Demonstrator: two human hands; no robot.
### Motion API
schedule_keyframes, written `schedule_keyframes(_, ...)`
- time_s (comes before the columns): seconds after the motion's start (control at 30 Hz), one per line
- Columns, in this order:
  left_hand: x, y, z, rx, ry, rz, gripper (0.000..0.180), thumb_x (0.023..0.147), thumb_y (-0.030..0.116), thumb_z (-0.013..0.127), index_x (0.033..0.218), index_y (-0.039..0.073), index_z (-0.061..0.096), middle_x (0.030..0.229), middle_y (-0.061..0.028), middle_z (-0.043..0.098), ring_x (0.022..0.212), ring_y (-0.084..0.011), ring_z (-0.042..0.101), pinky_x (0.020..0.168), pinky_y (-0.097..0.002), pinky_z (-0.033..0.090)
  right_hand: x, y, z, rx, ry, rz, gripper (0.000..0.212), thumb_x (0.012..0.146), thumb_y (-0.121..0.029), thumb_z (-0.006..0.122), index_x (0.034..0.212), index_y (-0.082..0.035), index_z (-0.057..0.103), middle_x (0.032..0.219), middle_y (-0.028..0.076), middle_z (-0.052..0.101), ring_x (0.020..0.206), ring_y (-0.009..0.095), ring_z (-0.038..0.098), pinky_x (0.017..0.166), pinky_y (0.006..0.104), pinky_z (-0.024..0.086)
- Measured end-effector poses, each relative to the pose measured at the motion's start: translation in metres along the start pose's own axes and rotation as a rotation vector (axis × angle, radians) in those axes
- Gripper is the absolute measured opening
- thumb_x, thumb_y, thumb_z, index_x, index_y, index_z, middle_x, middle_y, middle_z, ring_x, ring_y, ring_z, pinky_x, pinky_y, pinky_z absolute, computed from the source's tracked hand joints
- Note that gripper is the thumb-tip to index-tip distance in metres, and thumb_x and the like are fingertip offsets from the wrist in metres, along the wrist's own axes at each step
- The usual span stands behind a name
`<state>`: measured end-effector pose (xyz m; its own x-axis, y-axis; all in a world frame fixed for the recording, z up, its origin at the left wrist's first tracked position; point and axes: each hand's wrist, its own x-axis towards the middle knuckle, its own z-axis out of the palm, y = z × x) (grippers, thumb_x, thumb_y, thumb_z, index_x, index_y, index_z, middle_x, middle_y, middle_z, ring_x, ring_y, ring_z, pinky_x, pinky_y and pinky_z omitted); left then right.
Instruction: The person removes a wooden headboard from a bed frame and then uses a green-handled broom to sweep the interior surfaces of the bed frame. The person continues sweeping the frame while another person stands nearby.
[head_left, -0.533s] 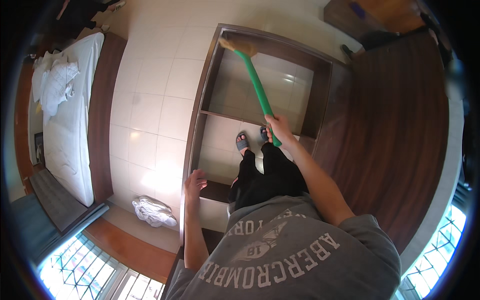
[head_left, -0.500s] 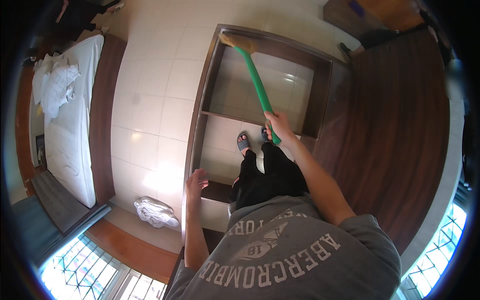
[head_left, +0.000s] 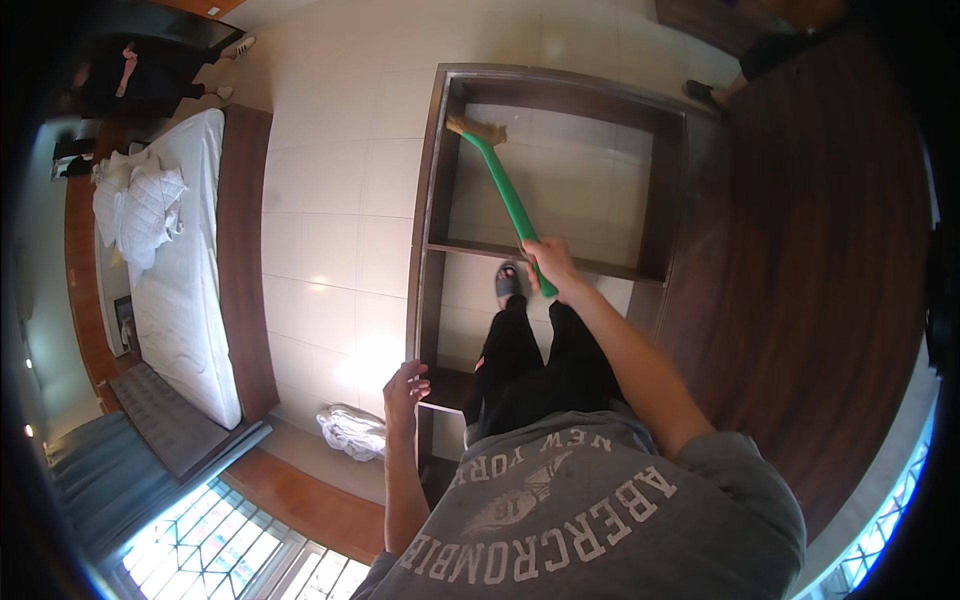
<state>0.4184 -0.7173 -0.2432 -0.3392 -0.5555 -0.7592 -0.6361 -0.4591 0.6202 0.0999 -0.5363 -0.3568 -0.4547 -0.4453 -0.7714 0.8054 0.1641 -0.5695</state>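
Observation:
My right hand point(head_left: 553, 268) is wrapped round the lower end of a green broom handle point(head_left: 508, 195). The broom's tan bristle head point(head_left: 484, 131) is inside the far compartment of a dark brown wooden bed frame point(head_left: 428, 270), near its far left corner. My left hand point(head_left: 407, 385) hangs over the left side of the frame, fingers loosely bent and apart, with nothing visible in it. I stand within the frame's nearer compartment; one grey slipper point(head_left: 507, 284) shows on the tiles.
A crossbar point(head_left: 600, 267) divides the frame at shin height. Broad dark wooden panel point(head_left: 810, 290) on the right. White crumpled cloth point(head_left: 352, 432) lies on the floor at left. A bed with a white mattress point(head_left: 185, 300) stands farther left. Two other people point(head_left: 130, 75) point(head_left: 765, 65) are partly visible at the far edges.
The broom head has come toward me, away from the far board, and sits lower in the compartment. The whole view has shifted slightly; my right hand keeps its grip.

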Motion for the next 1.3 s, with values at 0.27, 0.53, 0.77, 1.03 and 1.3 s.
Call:
schedule_keyframes(0.27, 0.084, 0.079, 0.019, 0.135, -0.237, 0.063, 0.050, 0.108, 0.040, 0.051, 0.131, -0.003, 0.064, 0.116, -0.0117, 0.071, 0.090, -0.0166, 0.066, 0.081, -0.0307, 0.055, 0.063, -0.056, 0.044, 0.247, 0.093, -0.033, 0.029, 0.101, -0.026, 0.061, 0.082, -0.007, 0.049, 0.063, 0.006, 0.053, 0.042, 0.016, 0.048, 0.040, 0.0356, 0.042)
schedule_keyframes(0.53, 0.134, 0.127, 0.008, 0.185, -0.254, 0.148, 0.046, 0.109, 0.037, 0.050, 0.128, -0.002, 0.068, 0.115, -0.0114, 0.073, 0.084, -0.0124, 0.065, 0.078, -0.0279, 0.055, -0.001, -0.052, 0.019, 0.097, 0.116, 0.065, 0.034, 0.103, -0.032, 0.062, 0.085, -0.011, 0.042, 0.062, 0.004, 0.049, 0.042, 0.014, 0.045, 0.038, 0.0309, 0.037)
schedule_keyframes(0.77, 0.145, 0.124, 0.027, 0.140, -0.385, 0.095, 0.048, 0.108, 0.039, 0.052, 0.129, -0.001, 0.067, 0.116, -0.0106, 0.073, 0.086, -0.0118, 0.065, 0.080, -0.0286, 0.054, 0.026, -0.073, 0.072, 0.174, 0.114, -0.022, 0.033, 0.103, -0.029, 0.062, 0.082, -0.011, 0.044, 0.061, 0.005, 0.050, 0.043, 0.015, 0.048, 0.039, 0.0319, 0.038)
schedule_keyframes(1.03, 0.128, 0.108, -0.002, 0.148, -0.313, 0.080, 0.048, 0.109, 0.038, 0.049, 0.129, -0.003, 0.066, 0.117, -0.0122, 0.072, 0.089, -0.0162, 0.065, 0.082, -0.0315, 0.055, 0.024, -0.019, 0.048, 0.066, 0.070, 0.102, 0.029, 0.101, -0.024, 0.061, 0.081, -0.006, 0.051, 0.060, 0.006, 0.053, 0.043, 0.018, 0.051, 0.039, 0.0351, 0.042)
schedule_keyframes(1.3, 0.117, 0.119, 0.005, 0.138, -0.286, 0.112, 0.046, 0.109, 0.036, 0.049, 0.128, -0.002, 0.067, 0.117, -0.0117, 0.071, 0.087, -0.0139, 0.065, 0.080, -0.0291, 0.054, 0.034, -0.037, 0.084, 0.038, 0.121, -0.080, 0.026, 0.103, -0.026, 0.059, 0.086, -0.007, 0.051, 0.062, 0.003, 0.052, 0.046, 0.015, 0.052, 0.041, 0.0335, 0.044)
